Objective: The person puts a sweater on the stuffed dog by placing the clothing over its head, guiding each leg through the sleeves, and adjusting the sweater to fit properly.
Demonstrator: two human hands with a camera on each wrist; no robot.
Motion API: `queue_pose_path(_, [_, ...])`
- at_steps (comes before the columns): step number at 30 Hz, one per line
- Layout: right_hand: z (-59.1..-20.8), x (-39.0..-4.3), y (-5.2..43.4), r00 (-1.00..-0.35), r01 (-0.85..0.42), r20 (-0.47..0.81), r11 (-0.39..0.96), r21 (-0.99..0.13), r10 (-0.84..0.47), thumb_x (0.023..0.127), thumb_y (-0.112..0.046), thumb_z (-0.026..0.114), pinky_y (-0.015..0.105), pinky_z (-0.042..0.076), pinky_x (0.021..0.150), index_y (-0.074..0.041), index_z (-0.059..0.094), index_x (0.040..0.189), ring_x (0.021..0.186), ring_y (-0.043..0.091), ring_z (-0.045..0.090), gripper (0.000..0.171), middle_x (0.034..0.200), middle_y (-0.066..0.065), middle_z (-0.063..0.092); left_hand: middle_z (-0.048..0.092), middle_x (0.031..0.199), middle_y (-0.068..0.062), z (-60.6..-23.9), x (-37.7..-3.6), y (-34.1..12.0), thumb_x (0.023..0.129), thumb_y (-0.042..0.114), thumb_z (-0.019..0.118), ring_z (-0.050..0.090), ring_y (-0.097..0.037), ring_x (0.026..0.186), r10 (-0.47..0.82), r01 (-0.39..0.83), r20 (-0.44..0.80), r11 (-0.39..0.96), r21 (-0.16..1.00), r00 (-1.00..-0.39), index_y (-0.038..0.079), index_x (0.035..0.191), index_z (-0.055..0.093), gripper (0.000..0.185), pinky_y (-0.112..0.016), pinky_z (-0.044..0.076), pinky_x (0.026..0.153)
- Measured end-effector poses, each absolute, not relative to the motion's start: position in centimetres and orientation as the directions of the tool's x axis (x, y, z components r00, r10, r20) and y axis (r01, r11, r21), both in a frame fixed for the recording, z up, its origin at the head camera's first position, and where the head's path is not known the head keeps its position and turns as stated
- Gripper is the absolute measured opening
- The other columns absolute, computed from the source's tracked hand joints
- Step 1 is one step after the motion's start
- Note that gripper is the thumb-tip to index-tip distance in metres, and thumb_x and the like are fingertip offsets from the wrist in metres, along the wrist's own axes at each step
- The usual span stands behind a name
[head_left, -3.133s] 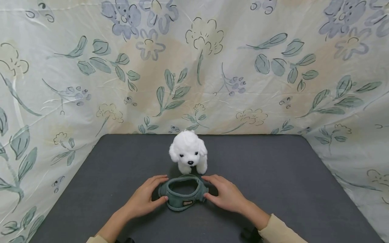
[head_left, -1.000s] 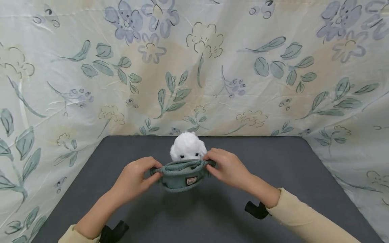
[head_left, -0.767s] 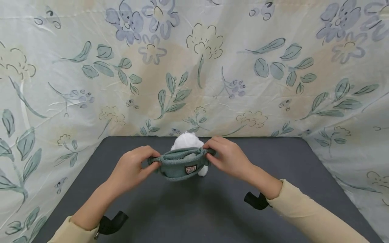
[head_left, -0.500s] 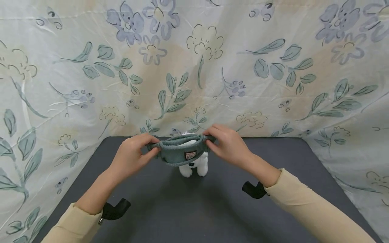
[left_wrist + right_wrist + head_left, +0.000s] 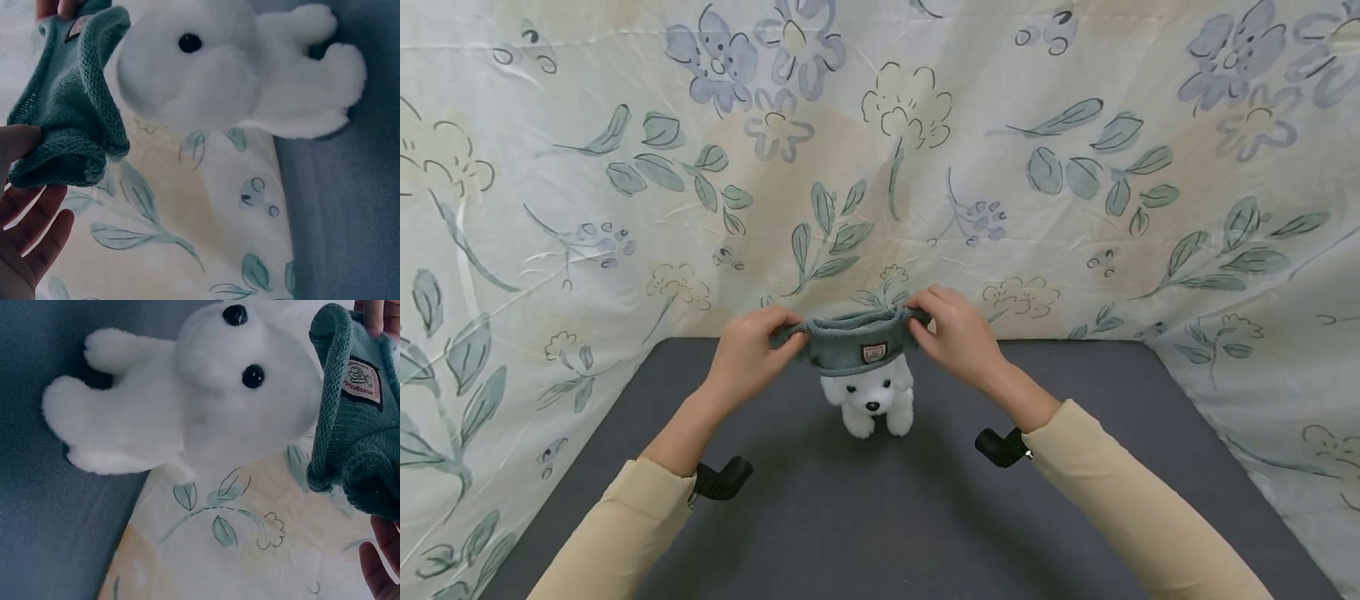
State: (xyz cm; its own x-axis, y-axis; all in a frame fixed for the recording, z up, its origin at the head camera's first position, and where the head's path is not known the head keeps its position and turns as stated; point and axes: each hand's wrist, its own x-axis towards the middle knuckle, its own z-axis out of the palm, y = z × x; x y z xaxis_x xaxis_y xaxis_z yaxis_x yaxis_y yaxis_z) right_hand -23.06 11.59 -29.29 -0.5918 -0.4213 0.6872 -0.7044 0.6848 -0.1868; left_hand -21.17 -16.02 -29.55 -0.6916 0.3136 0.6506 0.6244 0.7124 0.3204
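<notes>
From the head camera, both hands hold a small green knitted garment (image 5: pixel 853 345) stretched between them, right above the head of a white plush puppy (image 5: pixel 869 400). The left hand (image 5: pixel 747 360) pinches the garment's left edge with curled fingers and thumb; the right hand (image 5: pixel 953 335) pinches the right edge the same way. The garment's lower rim touches or just covers the top of the puppy's head — its eyes and black nose still show below the rim. A small woven label (image 5: pixel 872 353) sits on the front of the garment. The puppy stands on the dark grey desk (image 5: pixel 1075 467), just below the fingers, facing the person. Cream sleeves (image 5: pixel 1120 500) cover both forearms, and a floral cloth backdrop (image 5: pixel 625 167) hangs behind the desk and along its sides.

In the left wrist view, the thumb (image 5: pixel 15 140) presses a bunched fold of the garment (image 5: pixel 69 112) against the fingers (image 5: pixel 37 231) under it, and the puppy's head (image 5: pixel 194 62) lies just beside the garment's opening.

In the right wrist view, the garment (image 5: pixel 353 419) hangs just beside the puppy's face (image 5: pixel 244 387) with the label (image 5: pixel 362 380) turned to the camera — only fingertips (image 5: pixel 381 315) show at the frame's edges, touching the garment's rim.
</notes>
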Motion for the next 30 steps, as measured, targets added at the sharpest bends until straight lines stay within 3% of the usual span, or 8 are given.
queue_pose_path(5, [-29.7, -23.9, 11.5, -0.626, -0.68, 0.674, 0.698, -0.225, -0.392, 0.083, -0.006, 0.066, 0.031, 0.047, 0.064, -0.007, 0.066, 0.096, 0.079, 0.02, 0.058, 0.013, 0.09, 0.006, 0.062, 0.066, 0.084, -0.004, -30.0, -22.2, -15.7, 0.083, 0.013, 0.067, 0.062, -0.017, 0.074, 0.289, 0.597, 0.628, 0.718, 0.357, -0.723, 0.009, 0.09, 0.068, 0.008, -0.035, 0.052, 0.07])
queue_pose_path(20, [-31.8, -25.1, 11.6, -0.695, -0.621, 0.613, 0.744, -0.248, -0.376, 0.084, -0.01, 0.066, 0.031, 0.048, 0.062, -0.006, 0.067, 0.1, 0.078, 0.02, 0.059, 0.017, 0.091, 0.007, 0.063, 0.066, 0.087, -0.004, -32.2, -23.9, -15.3, 0.084, 0.015, 0.066, 0.056, -0.018, 0.071, 0.275, 0.509, 0.482, 0.725, 0.464, -0.832, 0.01, 0.095, 0.069, 0.012, -0.035, 0.046, 0.065])
queue_pose_path(30, [-32.6, -25.2, 11.6, -0.746, -0.589, 0.551, 0.755, -0.286, -0.373, 0.086, -0.011, 0.064, 0.03, 0.047, 0.061, -0.006, 0.066, 0.104, 0.077, 0.02, 0.059, 0.019, 0.093, 0.007, 0.063, 0.065, 0.088, -0.005, -33.0, -23.7, -15.2, 0.085, 0.017, 0.065, 0.058, -0.019, 0.075, 0.261, 0.481, 0.46, 0.744, 0.465, -0.849, 0.009, 0.095, 0.069, 0.014, -0.037, 0.048, 0.068])
